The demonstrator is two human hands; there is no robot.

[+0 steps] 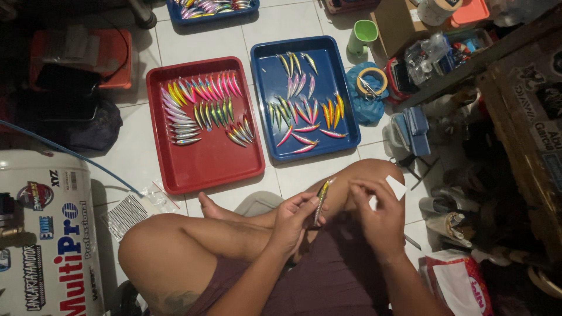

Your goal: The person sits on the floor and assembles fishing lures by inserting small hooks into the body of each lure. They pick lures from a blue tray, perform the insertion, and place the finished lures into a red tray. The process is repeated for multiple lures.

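Fishing lure (320,202), thin and yellow-dark, stands almost upright in the left hand (291,222). The fingers (305,203) of that hand are curled tight around its lower part, over the person's lap. The right hand (379,213) is just beside it, with its fingers pinched together on a small white paper (397,186). On the floor in front lie a red tray (205,158) and a blue tray (275,58), each with rows of bright lures. A green cup (363,35) stands near the blue tray.
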